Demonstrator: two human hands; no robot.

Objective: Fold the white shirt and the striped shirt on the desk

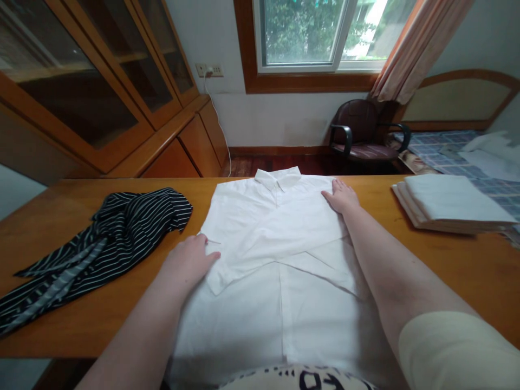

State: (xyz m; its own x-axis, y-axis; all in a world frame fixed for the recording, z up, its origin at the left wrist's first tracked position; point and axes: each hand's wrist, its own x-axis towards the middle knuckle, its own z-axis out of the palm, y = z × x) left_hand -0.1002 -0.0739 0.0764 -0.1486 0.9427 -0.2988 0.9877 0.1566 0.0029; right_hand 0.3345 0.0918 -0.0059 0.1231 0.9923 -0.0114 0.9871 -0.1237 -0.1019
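A white collared shirt [260, 227] is spread on the wooden table [374, 206] in front of me, its collar toward the far edge. Its sleeves are crossed over the front, and the lower part runs down toward my body. My left hand [195, 257] rests on the shirt's left edge below the shoulder, thumb apart from the fingers. At the upper right, my right hand [341, 196] lies flat on the shoulder edge with its fingers stretched out. Neither hand grips the cloth visibly.
A black-and-white striped garment [134, 227] lies crumpled at the left. At the right end sits a stack of folded white cloth [450, 200]. Beyond the table are a glass-door cabinet [162, 124], an office chair [361, 130] and a bed [447, 151].
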